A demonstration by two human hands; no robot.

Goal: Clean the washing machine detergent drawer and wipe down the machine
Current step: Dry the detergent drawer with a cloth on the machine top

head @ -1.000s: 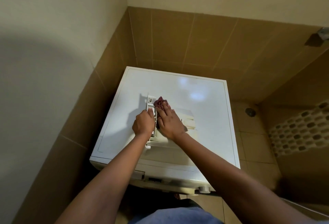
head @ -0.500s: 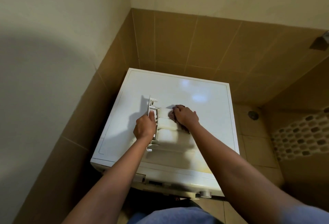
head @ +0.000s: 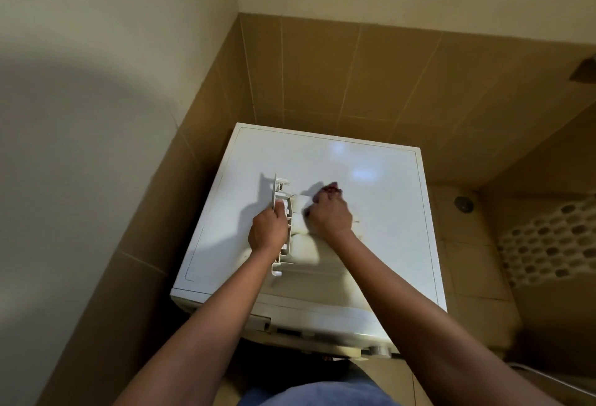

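Your left hand [head: 268, 231] grips the drawer [head: 281, 212]; your right hand [head: 329, 216], clutching the cloth [head: 329, 186], has moved farther along it, so wiping continues.

A home bathroom or laundry corner: brown wall tiles [head: 322, 76] at twelve o'clock, washing machine [head: 371, 199], floor drain [head: 463, 204] at three.

The white washing machine [head: 371, 212] is standing in the tiled corner, its flat top carrying the things. The pale drawer [head: 292, 237] is lying directly on it, toward the near left, its front panel standing on edge.
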